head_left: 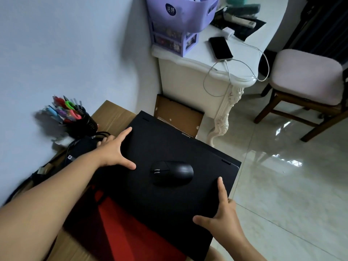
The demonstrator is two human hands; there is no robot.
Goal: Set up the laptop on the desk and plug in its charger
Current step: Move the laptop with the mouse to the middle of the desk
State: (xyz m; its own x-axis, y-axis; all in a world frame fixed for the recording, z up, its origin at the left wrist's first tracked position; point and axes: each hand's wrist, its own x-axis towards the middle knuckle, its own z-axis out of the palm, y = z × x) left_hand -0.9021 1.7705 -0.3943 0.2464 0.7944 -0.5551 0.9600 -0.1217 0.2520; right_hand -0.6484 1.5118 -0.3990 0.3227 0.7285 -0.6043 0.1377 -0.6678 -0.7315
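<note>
A closed black laptop (169, 147) lies tilted over the wooden desk (111, 112), with a black mouse (172, 172) resting on its lid. My left hand (114, 149) grips the laptop's left edge, thumb and index finger spread on the lid. My right hand (223, 210) grips the right edge near the front corner the same way. The black charger brick with its cables (84, 146) lies on the desk just left of the laptop, partly hidden behind my left hand. A red and black mat (131, 232) shows under the laptop's near edge.
A black cup of pens and scissors (75, 115) stands at the desk's back left by the wall. To the right are a white table (235, 76) with a phone (220, 48) on a cable, a purple organiser (180, 21), a padded chair (305, 78) and tiled floor.
</note>
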